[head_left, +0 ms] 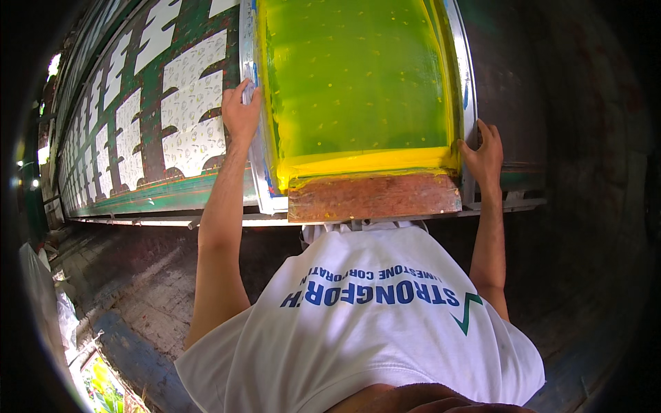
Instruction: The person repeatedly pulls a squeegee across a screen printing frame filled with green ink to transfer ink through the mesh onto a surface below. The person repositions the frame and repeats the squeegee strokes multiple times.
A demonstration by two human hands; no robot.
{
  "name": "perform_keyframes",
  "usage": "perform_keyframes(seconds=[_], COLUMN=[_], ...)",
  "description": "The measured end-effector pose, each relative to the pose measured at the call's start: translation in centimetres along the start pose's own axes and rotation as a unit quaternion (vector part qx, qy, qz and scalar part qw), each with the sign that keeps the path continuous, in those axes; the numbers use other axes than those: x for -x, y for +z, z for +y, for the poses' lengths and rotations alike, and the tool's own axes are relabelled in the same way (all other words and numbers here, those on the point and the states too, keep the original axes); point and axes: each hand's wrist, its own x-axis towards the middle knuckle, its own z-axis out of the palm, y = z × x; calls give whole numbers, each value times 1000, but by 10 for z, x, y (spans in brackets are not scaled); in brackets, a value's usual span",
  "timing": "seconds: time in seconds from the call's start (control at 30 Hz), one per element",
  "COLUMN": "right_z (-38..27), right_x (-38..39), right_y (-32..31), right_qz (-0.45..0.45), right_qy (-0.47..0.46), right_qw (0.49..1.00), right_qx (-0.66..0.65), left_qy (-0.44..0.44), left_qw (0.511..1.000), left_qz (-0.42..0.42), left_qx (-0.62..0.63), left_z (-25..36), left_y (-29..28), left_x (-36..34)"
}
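A silver-edged screen printing frame (248, 41) lies in front of me, with yellow-green mesh (358, 82) stretched inside it. At its near end rests a squeegee with a reddish-brown wooden handle (374, 197), and a band of thick yellow ink (368, 161) lies along it. My left hand (241, 115) is closed on the left rail, thumb toward the mesh. On the right rail my right hand (482, 157) has its thumb at the inner side and its fingers curled over the outer side. Neither hand touches the squeegee.
Rows of white cut fabric pieces (195, 103), some with small printed figures, lie on a long green table (141, 201) to the left. A dark table surface (509, 89) extends to the right. Below the table's near edge is a worn floor (148, 289), with plastic at far left.
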Motion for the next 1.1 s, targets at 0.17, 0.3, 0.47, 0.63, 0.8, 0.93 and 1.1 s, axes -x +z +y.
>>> perform_keyframes(seconds=[0.17, 0.3, 0.47, 0.63, 0.8, 0.93, 1.1], right_z=[-1, -8, -53, -136, -170, -171, -171], right_x=[4, 2, 26, 73, 88, 95, 102], right_y=[1, 0, -9, 4, 0, 4, 17], right_qz=[-4, -45, 3, -276, -347, -296, -173], right_qy=[14, 56, -85, -234, -301, -352, -349], right_qw=[1000, 997, 995, 931, 886, 885, 918], right_qx=[14, -9, 43, -44, 68, 67, 80], left_qy=[-12, 2, -9, -21, -17, -24, -21], left_qw=[1000, 1000, 1000, 1000, 1000, 1000, 999], left_qz=[-3, 8, 4, 6, 19, 18, 20], left_qx=[13, 3, 8, 20, 13, 5, 16], left_z=[-1, -3, -2, -6, -3, 1, -6], left_y=[6, 12, 18, 17, 17, 19, 22], left_x=[3, 6, 10, 9, 10, 10, 10])
